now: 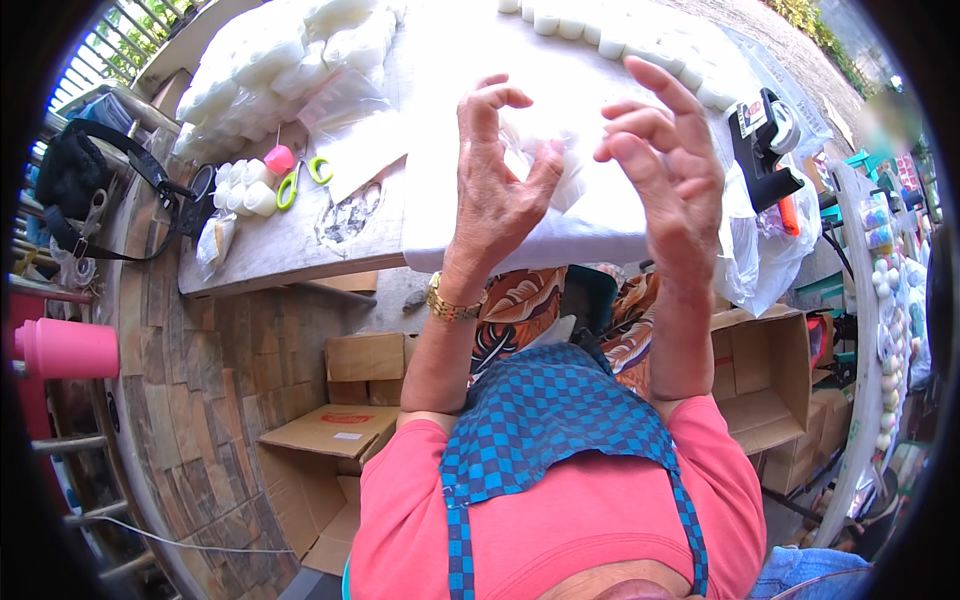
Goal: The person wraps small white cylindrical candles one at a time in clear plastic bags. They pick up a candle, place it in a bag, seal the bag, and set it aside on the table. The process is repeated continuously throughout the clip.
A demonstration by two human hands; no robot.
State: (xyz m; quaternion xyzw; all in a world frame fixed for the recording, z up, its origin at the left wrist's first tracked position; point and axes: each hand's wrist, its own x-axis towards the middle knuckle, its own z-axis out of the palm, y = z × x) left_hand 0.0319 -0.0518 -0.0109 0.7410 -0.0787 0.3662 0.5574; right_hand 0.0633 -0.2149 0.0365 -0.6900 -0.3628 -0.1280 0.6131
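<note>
My left hand (500,180), with a gold-coloured watch or bracelet at the wrist, is raised over the white-covered table (440,215). Its fingers are bent and parted, with nothing visible in them. Opposite it, my right hand (668,170) is also held up, fingers curled and spread, holding nothing I can see. Between and beyond the hands lies a clear plastic bag (570,185), washed out by glare; what it contains is hard to make out. A curved row of short white cylinders (612,42), like candles, stands along the far side.
Plastic-wrapped white cylinders (270,65) are piled at the far left. Nearer are green-handled scissors (288,190), a pink object (280,158) and a small white pack (243,188). A black tape dispenser (762,150) stands right. Cardboard boxes (335,430) sit below; a pink container (70,348) is left.
</note>
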